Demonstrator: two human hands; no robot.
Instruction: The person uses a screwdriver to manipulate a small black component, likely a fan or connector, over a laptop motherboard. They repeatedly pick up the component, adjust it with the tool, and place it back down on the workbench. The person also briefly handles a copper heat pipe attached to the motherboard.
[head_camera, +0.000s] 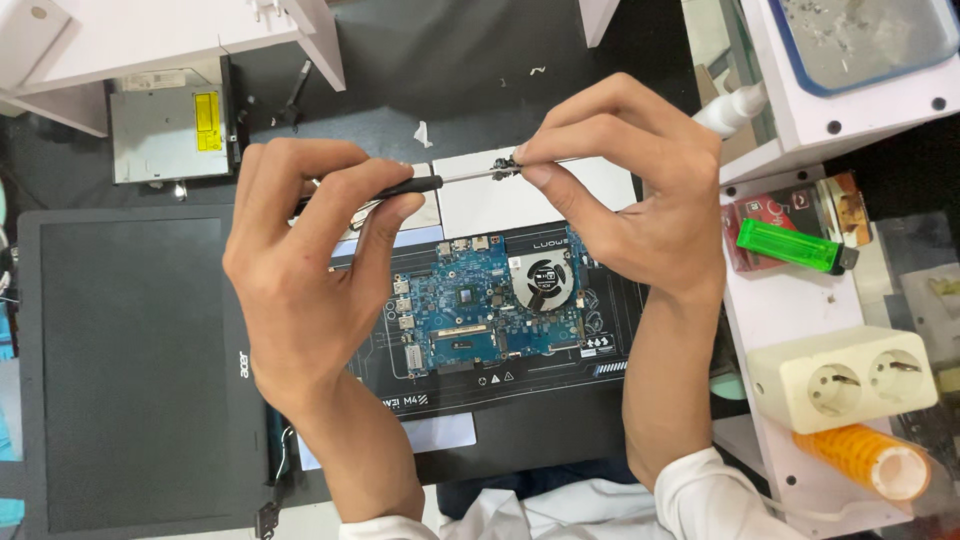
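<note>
Gripping the screwdriver (420, 184) in the left hand (300, 280), tip meeting a small black part (505, 166) pinched by the right hand (630, 190); keep the shaft level. Circuit board (480, 310) lies below both hands.

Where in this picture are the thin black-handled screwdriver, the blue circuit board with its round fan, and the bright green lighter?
Thin black-handled screwdriver (420, 184), head view, on its black handle.
Blue circuit board (455, 300), head view, on its middle.
Bright green lighter (790, 246), head view, on its green body.
</note>
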